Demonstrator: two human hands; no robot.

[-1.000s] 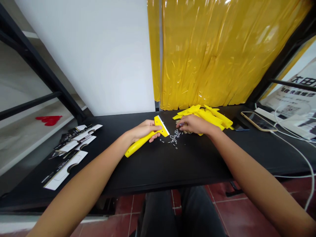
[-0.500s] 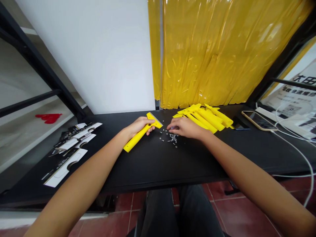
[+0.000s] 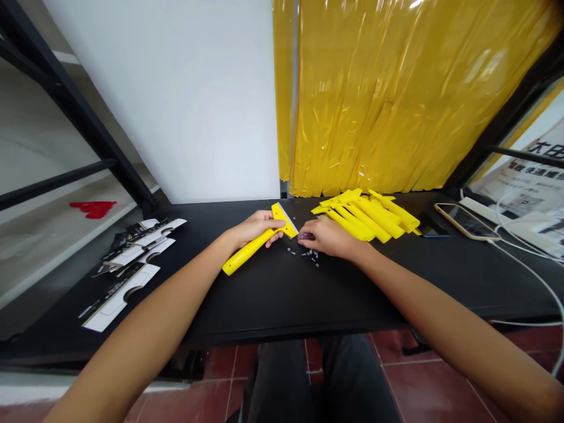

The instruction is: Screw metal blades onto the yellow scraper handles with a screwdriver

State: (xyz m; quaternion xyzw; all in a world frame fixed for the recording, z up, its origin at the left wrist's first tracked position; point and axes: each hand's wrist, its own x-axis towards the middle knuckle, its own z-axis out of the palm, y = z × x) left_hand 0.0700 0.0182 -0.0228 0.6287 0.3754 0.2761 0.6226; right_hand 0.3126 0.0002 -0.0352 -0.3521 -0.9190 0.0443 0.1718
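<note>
A yellow scraper (image 3: 249, 252) with a flat, metal-edged head lies slantwise in my left hand (image 3: 259, 228), whose thumb and fingers close round it just below the head. Right beside that head is my right hand (image 3: 324, 236), its fingers pinched on a small dark tool that is mostly hidden by the fingers. Loose small screws and nuts (image 3: 315, 255) are scattered on the black table under and in front of my right hand. Several more yellow scrapers (image 3: 370, 217) are piled behind it.
Printed cards (image 3: 121, 296) lie at the left of the black table (image 3: 282, 299). A phone (image 3: 467, 221) with white cables and a dark flat object (image 3: 434, 228) are at the right. Yellow plastic sheeting (image 3: 374, 100) hangs behind. A red object (image 3: 93, 209) rests on the left shelf.
The view has shifted slightly. My right hand has come closer to the scraper head and lower over the screws, covering more of them. My left hand still holds the scraper.
</note>
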